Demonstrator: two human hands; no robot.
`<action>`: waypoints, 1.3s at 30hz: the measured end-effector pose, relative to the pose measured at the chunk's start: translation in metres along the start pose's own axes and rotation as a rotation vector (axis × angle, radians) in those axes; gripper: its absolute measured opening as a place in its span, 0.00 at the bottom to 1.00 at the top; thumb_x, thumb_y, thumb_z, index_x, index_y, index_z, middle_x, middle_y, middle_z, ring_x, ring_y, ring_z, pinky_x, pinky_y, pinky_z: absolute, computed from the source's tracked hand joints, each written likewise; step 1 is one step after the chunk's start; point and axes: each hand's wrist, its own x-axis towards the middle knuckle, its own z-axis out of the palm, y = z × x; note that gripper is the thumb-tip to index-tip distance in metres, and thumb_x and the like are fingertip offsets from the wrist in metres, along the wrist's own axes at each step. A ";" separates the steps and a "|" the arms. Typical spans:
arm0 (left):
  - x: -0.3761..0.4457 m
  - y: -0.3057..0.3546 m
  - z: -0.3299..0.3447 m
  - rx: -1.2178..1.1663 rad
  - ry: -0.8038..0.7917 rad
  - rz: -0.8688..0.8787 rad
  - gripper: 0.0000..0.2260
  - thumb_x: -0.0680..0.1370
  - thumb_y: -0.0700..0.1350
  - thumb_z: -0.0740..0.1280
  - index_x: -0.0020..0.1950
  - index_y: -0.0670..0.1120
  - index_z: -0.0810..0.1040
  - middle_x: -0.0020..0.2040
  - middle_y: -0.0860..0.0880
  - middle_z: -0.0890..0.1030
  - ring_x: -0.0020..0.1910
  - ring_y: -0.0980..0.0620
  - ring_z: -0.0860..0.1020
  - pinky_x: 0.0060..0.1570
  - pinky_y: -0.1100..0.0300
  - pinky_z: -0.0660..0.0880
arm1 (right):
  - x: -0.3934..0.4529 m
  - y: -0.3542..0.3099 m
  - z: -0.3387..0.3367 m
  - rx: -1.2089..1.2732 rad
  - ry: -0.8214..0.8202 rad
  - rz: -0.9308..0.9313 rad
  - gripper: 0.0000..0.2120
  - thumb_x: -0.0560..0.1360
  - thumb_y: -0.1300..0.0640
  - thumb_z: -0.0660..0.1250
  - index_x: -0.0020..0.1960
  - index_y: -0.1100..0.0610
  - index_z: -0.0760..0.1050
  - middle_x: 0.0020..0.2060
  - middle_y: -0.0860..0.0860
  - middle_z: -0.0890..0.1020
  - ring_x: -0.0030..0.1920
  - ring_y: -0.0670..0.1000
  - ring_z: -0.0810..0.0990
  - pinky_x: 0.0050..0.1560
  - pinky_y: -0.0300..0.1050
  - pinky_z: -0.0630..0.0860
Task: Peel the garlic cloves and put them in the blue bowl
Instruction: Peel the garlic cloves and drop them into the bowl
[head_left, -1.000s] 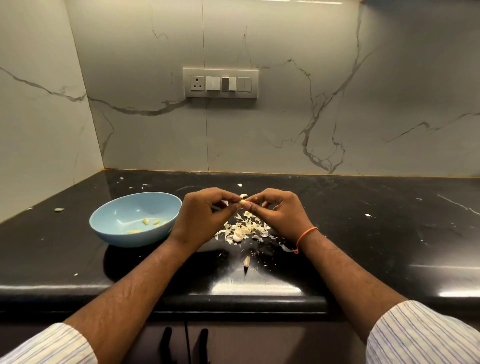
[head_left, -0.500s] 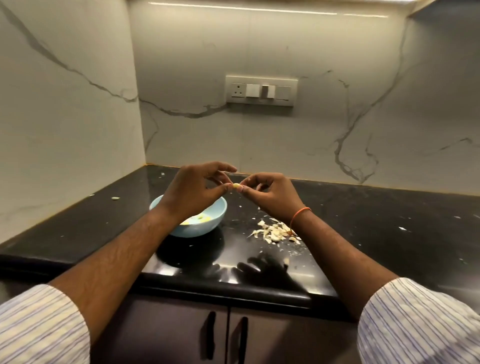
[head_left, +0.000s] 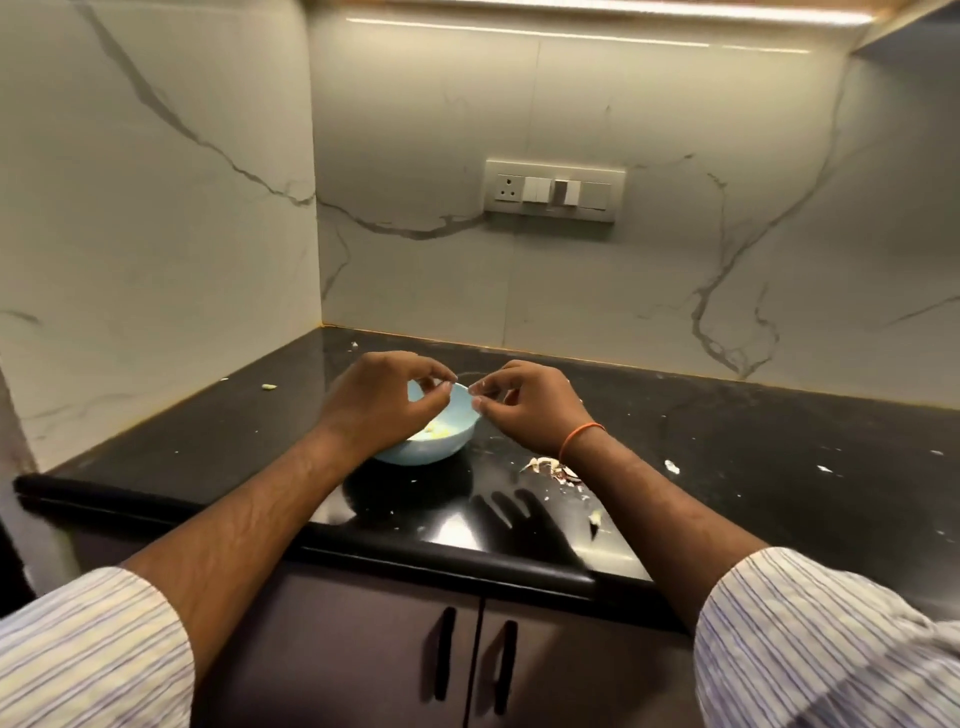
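Holding position above the blue bowl (head_left: 451, 436): left hand (head_left: 382, 400) and right hand (head_left: 530, 408), fingertips curled inward and nearly meeting. Whether either pinched a clove could not be told; no clove's long axis or heading was legible. Bowl stood upright on the black countertop (head_left: 753, 467), yellowish peeled pieces (head_left: 439, 430) inside. Peel scraps (head_left: 553, 467) lay just right of the bowl, beneath the right wrist. Backing: marble-veined wall (head_left: 156, 234) with switch panel (head_left: 555, 191); cabinet doors (head_left: 467, 665) below.
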 end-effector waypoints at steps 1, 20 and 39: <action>0.001 0.009 0.006 0.016 0.007 0.028 0.12 0.80 0.61 0.66 0.54 0.57 0.86 0.45 0.60 0.85 0.43 0.58 0.82 0.46 0.51 0.83 | -0.004 0.006 -0.009 -0.012 0.006 0.011 0.07 0.76 0.52 0.77 0.54 0.50 0.88 0.45 0.43 0.85 0.40 0.39 0.80 0.48 0.40 0.79; 0.019 0.074 0.140 -0.205 -0.361 -0.009 0.08 0.76 0.57 0.77 0.53 0.56 0.89 0.45 0.57 0.83 0.45 0.58 0.81 0.47 0.58 0.77 | -0.073 0.111 -0.091 0.006 -0.215 0.240 0.12 0.72 0.47 0.81 0.55 0.45 0.86 0.51 0.42 0.82 0.39 0.33 0.77 0.43 0.30 0.70; 0.019 0.070 0.136 -0.439 -0.522 -0.042 0.06 0.78 0.47 0.76 0.55 0.55 0.88 0.29 0.64 0.77 0.28 0.61 0.71 0.32 0.70 0.66 | -0.078 0.128 -0.061 0.058 0.023 0.155 0.07 0.74 0.55 0.80 0.51 0.47 0.87 0.41 0.44 0.87 0.42 0.47 0.84 0.46 0.40 0.79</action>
